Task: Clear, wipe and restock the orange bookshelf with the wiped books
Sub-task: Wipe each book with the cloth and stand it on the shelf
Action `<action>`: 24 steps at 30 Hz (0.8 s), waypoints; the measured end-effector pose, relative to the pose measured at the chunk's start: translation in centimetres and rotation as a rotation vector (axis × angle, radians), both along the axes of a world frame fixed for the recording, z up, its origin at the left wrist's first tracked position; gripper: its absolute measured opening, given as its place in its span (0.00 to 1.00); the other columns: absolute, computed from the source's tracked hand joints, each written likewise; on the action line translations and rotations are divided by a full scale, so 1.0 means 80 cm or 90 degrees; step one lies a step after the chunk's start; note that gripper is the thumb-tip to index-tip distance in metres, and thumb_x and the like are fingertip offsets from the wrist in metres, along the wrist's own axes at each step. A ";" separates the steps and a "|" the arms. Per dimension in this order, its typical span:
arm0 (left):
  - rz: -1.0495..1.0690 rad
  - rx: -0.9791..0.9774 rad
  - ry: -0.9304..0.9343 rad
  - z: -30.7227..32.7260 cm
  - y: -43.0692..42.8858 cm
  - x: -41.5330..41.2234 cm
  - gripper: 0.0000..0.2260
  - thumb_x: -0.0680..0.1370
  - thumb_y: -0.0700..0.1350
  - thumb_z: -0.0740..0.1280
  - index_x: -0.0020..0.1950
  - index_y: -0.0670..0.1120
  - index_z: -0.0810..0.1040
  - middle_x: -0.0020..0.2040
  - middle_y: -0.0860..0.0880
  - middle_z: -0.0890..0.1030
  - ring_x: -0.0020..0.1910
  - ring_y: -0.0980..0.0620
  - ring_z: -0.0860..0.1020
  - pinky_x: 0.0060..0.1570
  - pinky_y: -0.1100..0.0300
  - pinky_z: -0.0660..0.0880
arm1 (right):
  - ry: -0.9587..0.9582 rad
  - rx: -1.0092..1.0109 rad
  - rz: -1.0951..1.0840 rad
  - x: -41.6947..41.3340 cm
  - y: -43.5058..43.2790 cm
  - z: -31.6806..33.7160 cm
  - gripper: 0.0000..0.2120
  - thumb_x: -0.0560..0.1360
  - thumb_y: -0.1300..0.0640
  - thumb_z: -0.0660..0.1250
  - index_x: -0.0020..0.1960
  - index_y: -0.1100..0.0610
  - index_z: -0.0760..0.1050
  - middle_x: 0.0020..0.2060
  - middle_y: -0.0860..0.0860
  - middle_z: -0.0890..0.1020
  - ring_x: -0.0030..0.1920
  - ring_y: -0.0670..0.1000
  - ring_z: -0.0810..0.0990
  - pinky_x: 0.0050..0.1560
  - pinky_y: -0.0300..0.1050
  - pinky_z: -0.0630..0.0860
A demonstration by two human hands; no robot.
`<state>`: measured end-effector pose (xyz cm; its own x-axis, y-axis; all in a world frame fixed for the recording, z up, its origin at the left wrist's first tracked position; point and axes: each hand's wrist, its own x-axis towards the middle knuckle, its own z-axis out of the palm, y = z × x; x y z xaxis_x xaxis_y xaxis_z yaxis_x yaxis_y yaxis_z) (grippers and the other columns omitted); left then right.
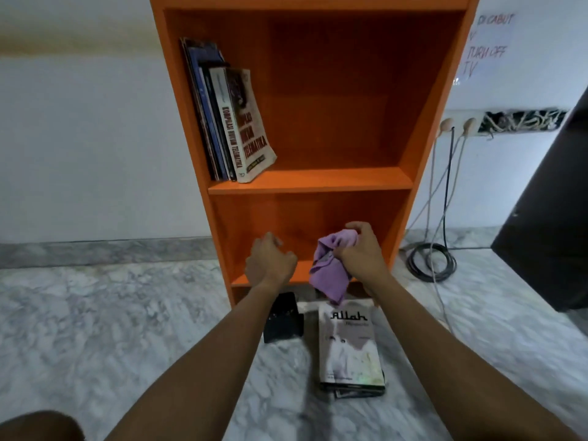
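my right hand [362, 251] grips the purple cloth [329, 272] before the orange bookshelf [318, 183] | my left hand [270, 262] curled, empty | white book [348, 348] on floor [127, 313]

The orange bookshelf [318, 181] looks like smooth laminated board with a faint sheen. The purple cloth [329, 275] at centre is soft, matt fabric. The floor [127, 313] is polished grey-veined marble. The book [348, 345] at lower centre has a glossy paper cover.
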<state>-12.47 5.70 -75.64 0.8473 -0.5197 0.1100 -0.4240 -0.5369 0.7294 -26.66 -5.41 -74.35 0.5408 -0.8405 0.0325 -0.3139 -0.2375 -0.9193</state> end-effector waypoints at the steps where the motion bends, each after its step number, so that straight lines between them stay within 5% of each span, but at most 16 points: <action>1: -0.044 0.040 0.023 -0.016 0.002 -0.009 0.08 0.72 0.45 0.68 0.50 0.48 0.76 0.49 0.47 0.79 0.48 0.42 0.79 0.46 0.51 0.74 | 0.007 0.007 -0.021 -0.010 0.001 -0.020 0.18 0.77 0.67 0.68 0.63 0.54 0.72 0.50 0.54 0.77 0.47 0.57 0.77 0.44 0.54 0.74; 3: -0.125 0.132 0.082 -0.061 0.001 -0.031 0.04 0.73 0.45 0.69 0.44 0.47 0.75 0.40 0.46 0.78 0.40 0.43 0.77 0.37 0.54 0.71 | 0.047 0.030 -0.072 -0.032 0.001 -0.069 0.12 0.75 0.66 0.70 0.55 0.54 0.77 0.52 0.56 0.79 0.51 0.59 0.78 0.49 0.56 0.76; 5: -0.190 0.184 0.165 -0.108 -0.002 -0.050 0.12 0.74 0.43 0.69 0.34 0.46 0.69 0.30 0.47 0.70 0.31 0.44 0.69 0.33 0.57 0.64 | 0.087 0.049 -0.113 -0.050 0.003 -0.112 0.08 0.76 0.65 0.69 0.52 0.55 0.79 0.50 0.58 0.81 0.49 0.60 0.78 0.48 0.54 0.75; 8: -0.234 0.254 0.268 -0.179 -0.002 -0.070 0.15 0.75 0.45 0.72 0.31 0.45 0.70 0.30 0.47 0.71 0.32 0.46 0.72 0.35 0.56 0.70 | 0.141 0.091 -0.164 -0.071 0.006 -0.163 0.10 0.76 0.64 0.68 0.54 0.56 0.81 0.53 0.57 0.84 0.54 0.60 0.80 0.53 0.50 0.77; 10: -0.232 0.276 0.322 -0.222 0.000 -0.079 0.06 0.75 0.47 0.73 0.44 0.46 0.79 0.42 0.49 0.79 0.45 0.46 0.79 0.47 0.53 0.78 | 0.182 0.089 -0.180 -0.082 0.010 -0.190 0.09 0.75 0.63 0.66 0.53 0.55 0.81 0.52 0.57 0.84 0.57 0.61 0.79 0.59 0.51 0.75; 12: -0.205 0.311 0.374 -0.264 0.002 -0.086 0.22 0.77 0.50 0.71 0.68 0.42 0.75 0.66 0.45 0.78 0.65 0.43 0.77 0.62 0.54 0.75 | 0.197 0.064 -0.184 -0.091 0.014 -0.209 0.09 0.76 0.65 0.64 0.52 0.58 0.81 0.49 0.56 0.84 0.57 0.59 0.79 0.62 0.48 0.72; 14: -0.182 0.314 0.421 -0.286 0.001 -0.096 0.31 0.78 0.52 0.71 0.75 0.38 0.67 0.73 0.42 0.72 0.70 0.40 0.73 0.62 0.55 0.72 | 0.180 0.063 -0.184 -0.098 0.017 -0.224 0.07 0.76 0.68 0.63 0.48 0.61 0.79 0.42 0.51 0.84 0.47 0.43 0.83 0.51 0.32 0.72; 16: -0.159 0.258 0.518 -0.303 -0.006 -0.105 0.36 0.68 0.57 0.77 0.68 0.37 0.74 0.67 0.42 0.78 0.63 0.40 0.79 0.59 0.50 0.78 | 0.169 0.060 -0.176 -0.100 0.015 -0.234 0.08 0.76 0.71 0.62 0.47 0.61 0.78 0.36 0.45 0.81 0.37 0.36 0.81 0.38 0.24 0.67; 18: -0.099 0.190 0.580 -0.326 -0.013 -0.106 0.34 0.55 0.59 0.78 0.54 0.40 0.82 0.54 0.42 0.86 0.51 0.41 0.84 0.53 0.43 0.82 | 0.180 0.025 -0.186 -0.098 0.008 -0.252 0.09 0.75 0.71 0.64 0.48 0.63 0.81 0.41 0.52 0.85 0.44 0.50 0.83 0.38 0.29 0.67; 20: -0.071 0.179 0.586 -0.337 -0.017 -0.104 0.22 0.60 0.55 0.80 0.43 0.41 0.82 0.45 0.42 0.86 0.43 0.43 0.85 0.43 0.47 0.84 | 0.171 0.002 -0.201 -0.096 -0.001 -0.267 0.07 0.75 0.71 0.66 0.48 0.66 0.82 0.44 0.60 0.85 0.47 0.60 0.84 0.40 0.34 0.69; 24: -0.086 0.171 0.599 -0.337 -0.021 -0.101 0.11 0.76 0.45 0.76 0.39 0.40 0.79 0.43 0.41 0.83 0.35 0.48 0.79 0.36 0.57 0.77 | 0.177 0.071 -0.250 -0.102 -0.004 -0.279 0.05 0.75 0.60 0.69 0.50 0.59 0.77 0.46 0.57 0.84 0.48 0.58 0.82 0.45 0.47 0.77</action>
